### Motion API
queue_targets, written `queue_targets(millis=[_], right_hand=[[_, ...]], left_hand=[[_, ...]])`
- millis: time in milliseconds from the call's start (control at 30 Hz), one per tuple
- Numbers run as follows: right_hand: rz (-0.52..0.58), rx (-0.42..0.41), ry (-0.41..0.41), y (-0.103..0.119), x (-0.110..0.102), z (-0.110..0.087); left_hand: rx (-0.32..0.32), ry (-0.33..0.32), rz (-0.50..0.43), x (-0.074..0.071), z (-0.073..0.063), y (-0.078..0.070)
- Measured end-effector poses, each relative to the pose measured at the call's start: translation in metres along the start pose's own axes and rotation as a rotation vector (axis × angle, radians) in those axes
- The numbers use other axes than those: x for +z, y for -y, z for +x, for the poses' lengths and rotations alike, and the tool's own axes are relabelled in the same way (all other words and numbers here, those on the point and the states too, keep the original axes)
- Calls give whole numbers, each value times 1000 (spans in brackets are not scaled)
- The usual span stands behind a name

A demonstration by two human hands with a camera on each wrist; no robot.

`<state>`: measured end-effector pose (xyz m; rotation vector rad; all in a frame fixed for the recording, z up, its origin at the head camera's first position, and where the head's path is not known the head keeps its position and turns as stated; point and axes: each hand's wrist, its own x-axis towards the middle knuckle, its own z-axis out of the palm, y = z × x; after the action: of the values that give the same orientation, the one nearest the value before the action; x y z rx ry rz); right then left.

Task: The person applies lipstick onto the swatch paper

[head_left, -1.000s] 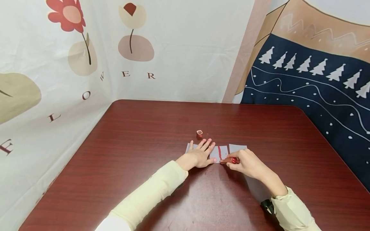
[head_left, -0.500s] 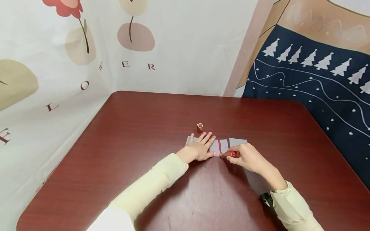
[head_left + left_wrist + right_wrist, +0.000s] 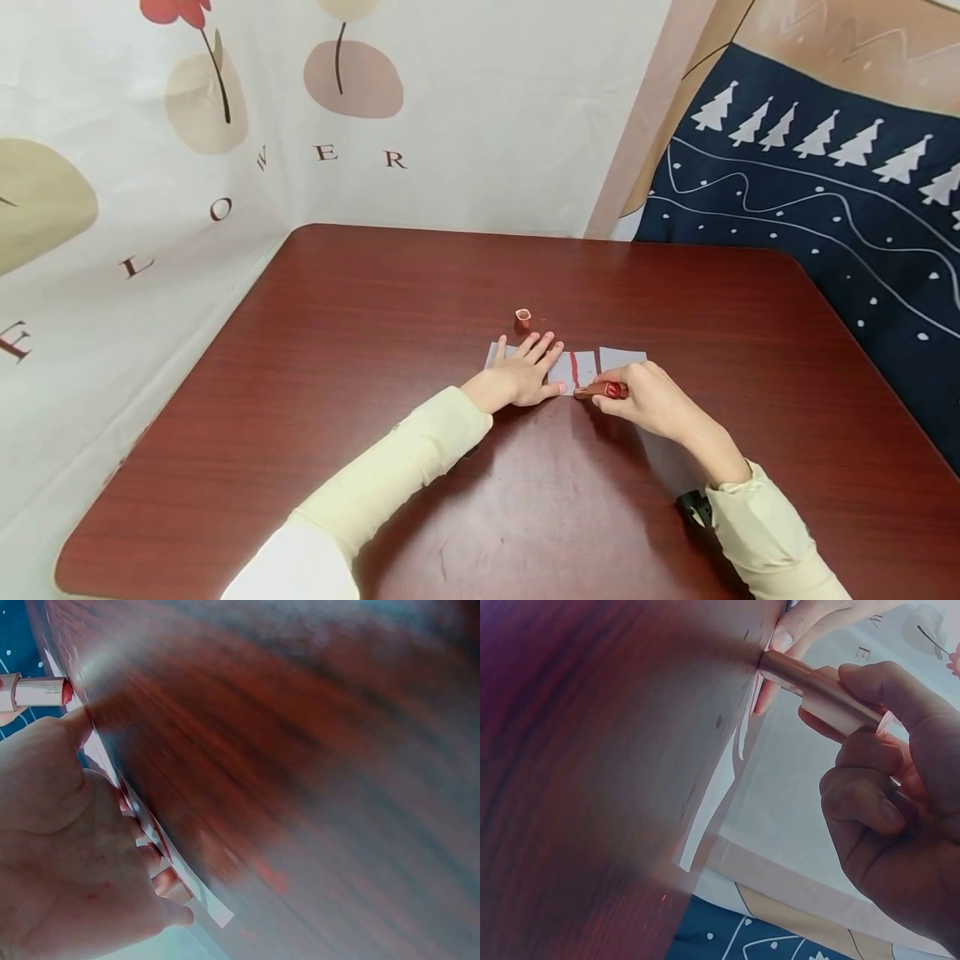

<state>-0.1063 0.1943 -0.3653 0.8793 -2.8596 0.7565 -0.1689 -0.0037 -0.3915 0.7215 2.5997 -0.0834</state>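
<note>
My right hand (image 3: 651, 402) pinches a lipstick (image 3: 609, 389) in a shiny rose-gold tube between thumb and fingers. In the left wrist view the red end of the lipstick (image 3: 41, 691) shows. Its tip meets the lower end of a red stripe (image 3: 574, 370) on a white piece of paper (image 3: 587, 362). My left hand (image 3: 517, 380) lies spread over the left part of the papers, its thumb on the striped piece beside the stripe. Beyond the left fingers the lipstick cap (image 3: 522, 321) stands upright with its opening upward.
Another white paper piece (image 3: 622, 357) lies to the right, partly behind the right hand. A paper corner (image 3: 493, 353) shows left of the left hand. All lie on a dark red wood table (image 3: 420, 308). Printed cloths (image 3: 487, 125) hang at the table's left and back.
The head view has tilted downward, so everything sits higher in it. Both hands stay in place over the papers, and the lipstick remains at the stripe's lower end.
</note>
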Motion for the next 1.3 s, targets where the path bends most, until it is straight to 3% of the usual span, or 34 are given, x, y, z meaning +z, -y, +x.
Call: queue_targets(millis=[400, 1300], right_hand=[[31, 24, 17, 1, 0, -1], [12, 19, 13, 1, -1, -1]], left_hand=[[19, -34, 17, -5, -11, -2], [6, -32, 16, -5, -8, -3]])
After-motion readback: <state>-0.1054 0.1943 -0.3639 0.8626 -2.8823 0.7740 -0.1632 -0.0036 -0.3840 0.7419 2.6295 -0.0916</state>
